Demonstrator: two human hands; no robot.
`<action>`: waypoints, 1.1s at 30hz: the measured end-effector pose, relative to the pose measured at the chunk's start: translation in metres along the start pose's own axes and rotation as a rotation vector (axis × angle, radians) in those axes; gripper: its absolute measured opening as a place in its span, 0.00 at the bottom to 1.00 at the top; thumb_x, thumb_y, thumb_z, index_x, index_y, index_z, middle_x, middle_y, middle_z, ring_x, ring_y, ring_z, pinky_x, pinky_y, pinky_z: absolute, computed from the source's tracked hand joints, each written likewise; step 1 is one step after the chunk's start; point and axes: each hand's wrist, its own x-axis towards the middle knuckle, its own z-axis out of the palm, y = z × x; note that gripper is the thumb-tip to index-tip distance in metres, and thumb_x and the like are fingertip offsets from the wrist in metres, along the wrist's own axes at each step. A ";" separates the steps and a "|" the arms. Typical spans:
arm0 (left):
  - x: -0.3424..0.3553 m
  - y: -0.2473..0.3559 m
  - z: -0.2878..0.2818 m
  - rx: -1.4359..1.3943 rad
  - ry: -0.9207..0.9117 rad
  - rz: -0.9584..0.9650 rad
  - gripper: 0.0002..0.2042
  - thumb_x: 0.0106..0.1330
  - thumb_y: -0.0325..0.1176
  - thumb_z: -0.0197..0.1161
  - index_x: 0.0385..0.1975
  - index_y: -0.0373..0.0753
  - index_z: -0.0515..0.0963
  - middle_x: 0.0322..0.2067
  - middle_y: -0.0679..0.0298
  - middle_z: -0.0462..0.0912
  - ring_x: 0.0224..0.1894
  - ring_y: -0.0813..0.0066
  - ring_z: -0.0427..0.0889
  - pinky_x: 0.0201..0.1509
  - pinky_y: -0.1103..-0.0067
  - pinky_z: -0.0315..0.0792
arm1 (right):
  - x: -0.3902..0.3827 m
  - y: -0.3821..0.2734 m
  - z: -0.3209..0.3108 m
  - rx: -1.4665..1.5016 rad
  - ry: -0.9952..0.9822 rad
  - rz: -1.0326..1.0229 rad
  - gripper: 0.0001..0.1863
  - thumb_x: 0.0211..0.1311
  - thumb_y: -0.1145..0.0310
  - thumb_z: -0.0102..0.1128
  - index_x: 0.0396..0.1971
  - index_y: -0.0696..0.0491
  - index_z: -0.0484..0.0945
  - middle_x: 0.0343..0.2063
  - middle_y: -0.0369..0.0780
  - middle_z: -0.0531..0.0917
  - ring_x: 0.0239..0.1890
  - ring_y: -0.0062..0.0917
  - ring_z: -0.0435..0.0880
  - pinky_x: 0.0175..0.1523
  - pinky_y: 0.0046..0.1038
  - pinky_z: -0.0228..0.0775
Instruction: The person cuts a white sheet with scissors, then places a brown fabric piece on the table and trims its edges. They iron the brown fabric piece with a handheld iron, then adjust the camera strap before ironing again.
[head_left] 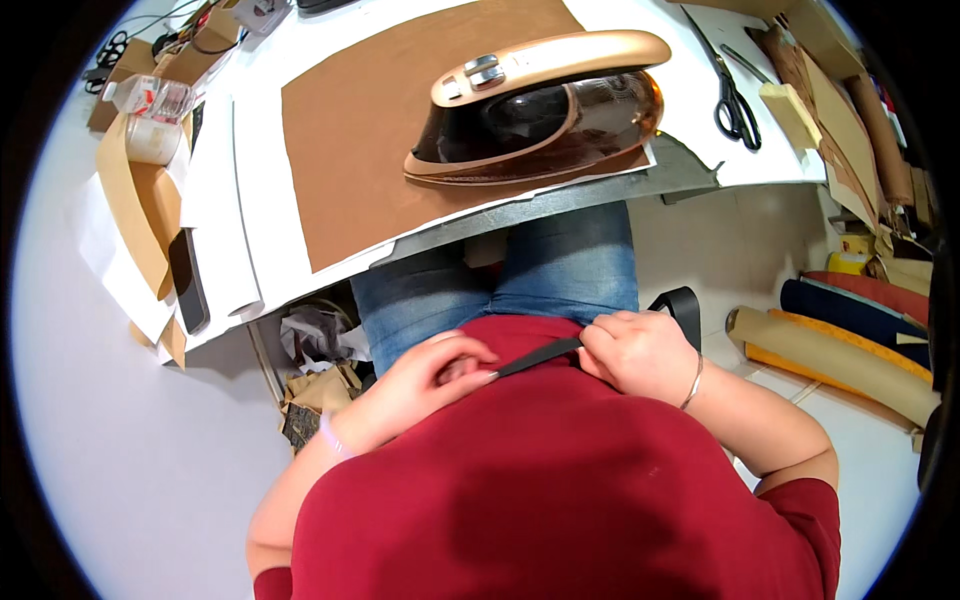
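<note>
A narrow black strip [540, 355] stretches between my two hands, low in front of my red shirt. My left hand [430, 378] pinches its left end with the thumb and curled fingers. The other end runs into my right hand [635, 350], whose fingers are closed over it. Beyond my lap, a gold-and-black iron [540, 110] rests on a brown sheet [350, 160] close to the table's near edge. Neither hand touches the iron or the sheet.
Black scissors [737, 110] lie on the white table [690, 150] at the right. A phone [187, 280], a clear bottle [150, 98] and a cardboard piece [135, 210] are at the left. Rolls of material [840, 360] lie on the right, crumpled paper [315, 335] under the table.
</note>
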 end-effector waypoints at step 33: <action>0.155 0.079 0.058 -0.112 -0.622 -0.755 0.09 0.78 0.32 0.65 0.44 0.31 0.86 0.38 0.66 0.89 0.38 0.82 0.84 0.49 0.83 0.78 | -0.110 -0.020 0.002 1.343 -0.158 0.891 0.27 0.62 0.57 0.80 0.51 0.61 0.83 0.43 0.38 0.89 0.47 0.20 0.86 0.56 0.24 0.79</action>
